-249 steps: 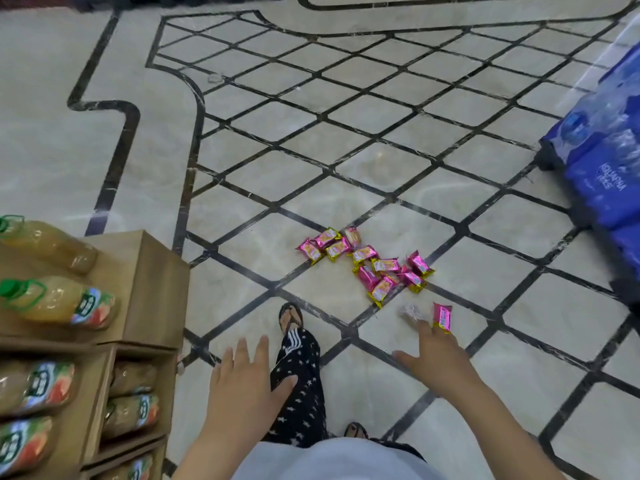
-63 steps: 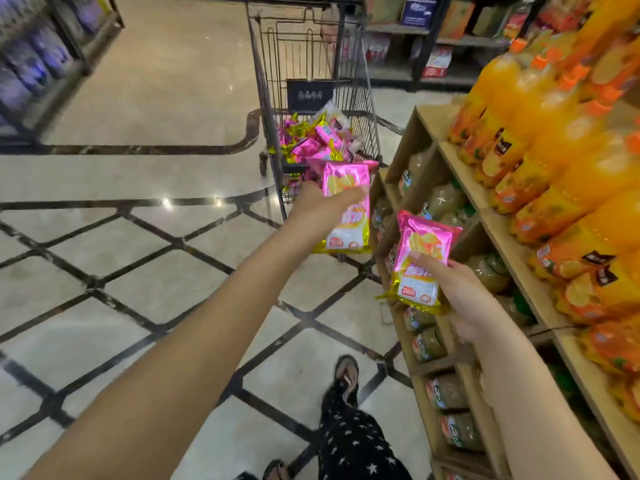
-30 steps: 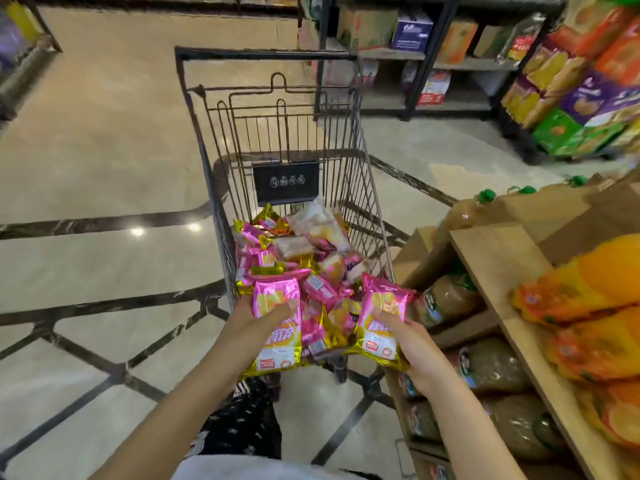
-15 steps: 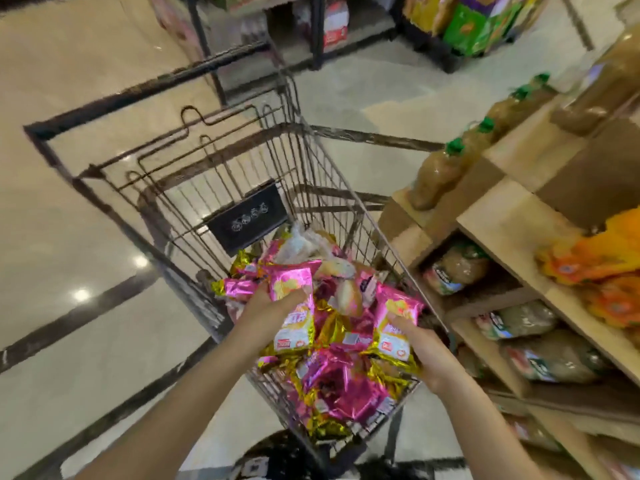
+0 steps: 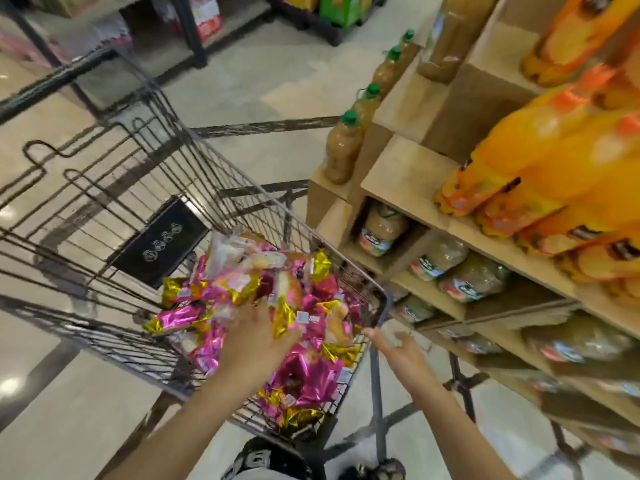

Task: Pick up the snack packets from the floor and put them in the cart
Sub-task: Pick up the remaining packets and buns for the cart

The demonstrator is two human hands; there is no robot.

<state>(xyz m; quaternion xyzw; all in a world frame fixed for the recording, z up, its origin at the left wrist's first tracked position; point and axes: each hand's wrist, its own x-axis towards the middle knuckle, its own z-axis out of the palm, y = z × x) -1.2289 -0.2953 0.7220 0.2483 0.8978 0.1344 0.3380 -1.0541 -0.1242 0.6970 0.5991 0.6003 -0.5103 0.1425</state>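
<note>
Left hand (image 5: 257,338) covers part of snack packets (image 5: 311,372); I can't tell if its fingers pinch one. Packet print too blurred to read. Cart (image 5: 114,344) cut by left edge. Orange bottles (image 5: 540,168) smeared, cut by right edge. Lower shelf bottles (image 5: 571,351) blurred.

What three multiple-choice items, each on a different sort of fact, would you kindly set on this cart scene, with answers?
1. The snack packets lie: A on the floor, B in the cart, C on a table.
2. The caps of the brown bottles at the end of the wooden shelf are: A green, B red, C white.
3. The right hand: A grips a packet, B holds nothing, fingers open, C grips a bottle.

Answers:
1. B: the packets are piled inside the wire basket.
2. A: each cap in view is green.
3. B: it hovers just outside the cart's near corner, empty.
</note>
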